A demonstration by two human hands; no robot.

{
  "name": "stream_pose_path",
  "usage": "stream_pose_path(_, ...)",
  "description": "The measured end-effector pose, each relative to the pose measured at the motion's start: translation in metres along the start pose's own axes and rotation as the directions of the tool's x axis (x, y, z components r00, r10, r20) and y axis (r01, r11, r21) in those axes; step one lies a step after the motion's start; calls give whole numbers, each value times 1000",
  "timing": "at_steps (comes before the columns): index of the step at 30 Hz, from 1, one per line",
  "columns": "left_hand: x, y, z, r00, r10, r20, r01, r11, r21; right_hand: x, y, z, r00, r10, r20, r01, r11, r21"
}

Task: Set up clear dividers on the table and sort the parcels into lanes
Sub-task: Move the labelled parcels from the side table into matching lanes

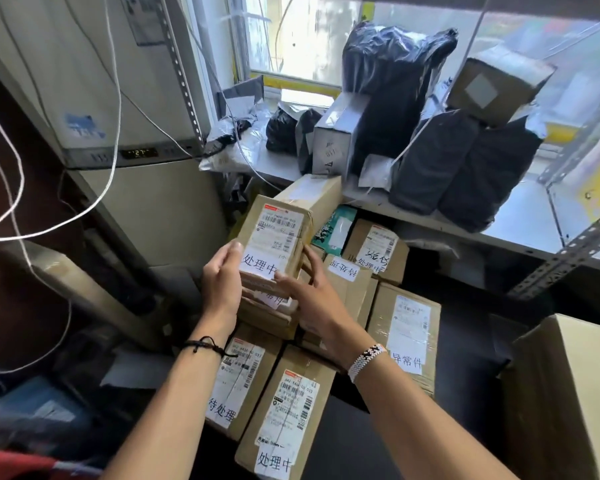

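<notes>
A small brown cardboard parcel (278, 233) with a shipping label and a white handwritten tag lies on top of a stack of similar boxes (269, 308). My left hand (222, 282) grips its near left corner, thumb on top. My right hand (312, 299) holds its near right side, fingers curled round the edge. Around the stack lie more tagged parcels: two (284, 420) close to me, one (407, 334) to the right and several (371, 251) behind. No clear dividers are in view.
A white shelf (520, 220) at the back right carries black and grey plastic-wrapped parcels (461, 168) and a white box (336, 133). A big carton (568, 403) stands at the right. A grey appliance (94, 98) with hanging white cables fills the left.
</notes>
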State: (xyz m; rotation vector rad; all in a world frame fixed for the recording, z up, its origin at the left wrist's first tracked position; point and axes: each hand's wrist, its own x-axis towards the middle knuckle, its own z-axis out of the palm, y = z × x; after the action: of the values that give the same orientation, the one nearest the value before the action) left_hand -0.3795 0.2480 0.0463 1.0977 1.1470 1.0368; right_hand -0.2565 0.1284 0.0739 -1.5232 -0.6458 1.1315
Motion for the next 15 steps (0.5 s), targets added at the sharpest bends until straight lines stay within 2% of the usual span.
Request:
stream_pose_path(6, -30, 37, 31, 985, 166, 41, -163, 984, -66, -25, -26, -42, 988, -134, -81, 132, 991, -29)
stream_pose_path(15, -123, 57, 118, 947, 179, 266, -129, 972, -197, -112, -53, -155, 941, -255, -223, 256, 966, -27)
